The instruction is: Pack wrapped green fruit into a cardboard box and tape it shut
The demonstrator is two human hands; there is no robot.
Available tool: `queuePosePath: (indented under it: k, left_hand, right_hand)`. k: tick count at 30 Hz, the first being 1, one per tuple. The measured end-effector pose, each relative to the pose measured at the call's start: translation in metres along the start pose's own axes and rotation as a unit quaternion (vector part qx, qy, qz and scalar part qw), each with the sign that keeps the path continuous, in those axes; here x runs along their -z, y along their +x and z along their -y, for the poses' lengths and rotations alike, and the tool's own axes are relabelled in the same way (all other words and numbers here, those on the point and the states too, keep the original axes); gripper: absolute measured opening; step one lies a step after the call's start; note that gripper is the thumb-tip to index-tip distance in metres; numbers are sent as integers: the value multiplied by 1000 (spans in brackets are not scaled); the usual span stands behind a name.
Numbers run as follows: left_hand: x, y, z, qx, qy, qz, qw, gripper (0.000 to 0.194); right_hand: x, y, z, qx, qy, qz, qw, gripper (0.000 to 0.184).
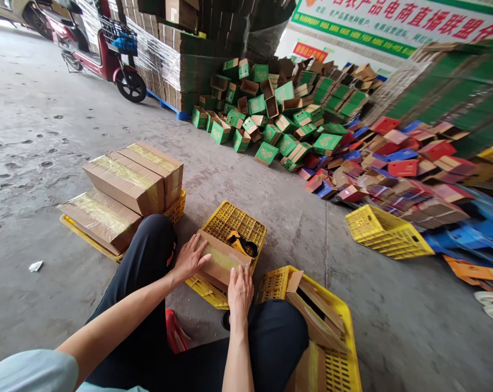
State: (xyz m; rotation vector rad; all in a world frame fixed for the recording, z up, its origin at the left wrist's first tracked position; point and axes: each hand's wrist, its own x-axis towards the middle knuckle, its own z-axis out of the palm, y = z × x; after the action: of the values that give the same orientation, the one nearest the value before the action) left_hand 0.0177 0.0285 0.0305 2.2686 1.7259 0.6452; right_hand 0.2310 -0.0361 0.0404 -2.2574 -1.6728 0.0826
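Observation:
Between my knees a taped cardboard box [219, 261] lies on an upturned yellow plastic crate [214, 294]. My left hand [191, 257] rests on the box's left end, its fingers spread. At the right end, my right hand [240, 291] lies with fingers stretched over the top edge. Clear yellowish tape runs along the box's top. Just behind the box, a yellow and black tape dispenser [242, 243] sits on the same crate. The undersides of both palms are hidden.
Taped boxes [126, 182] are stacked on yellow crates at left. To my right, a yellow crate [355, 348] holds an open-flapped box [315, 316]. Another crate [387, 231] lies farther right. Heaped green cartons [266, 152], red-blue cartons [401, 167] and a red scooter [95, 54] stand beyond.

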Motion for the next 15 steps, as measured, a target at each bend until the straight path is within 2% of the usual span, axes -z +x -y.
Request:
queuePosePath:
  k: [8, 15]
  left_hand:
    - [-7, -1, 7, 9, -38, -14, 999, 67]
    - [-16, -11, 6, -11, -4, -44, 999, 69]
  right_hand:
    - [-2, -10, 0, 18, -15, -28, 999, 85]
    - [0, -19, 12, -4, -64, 12, 998, 82]
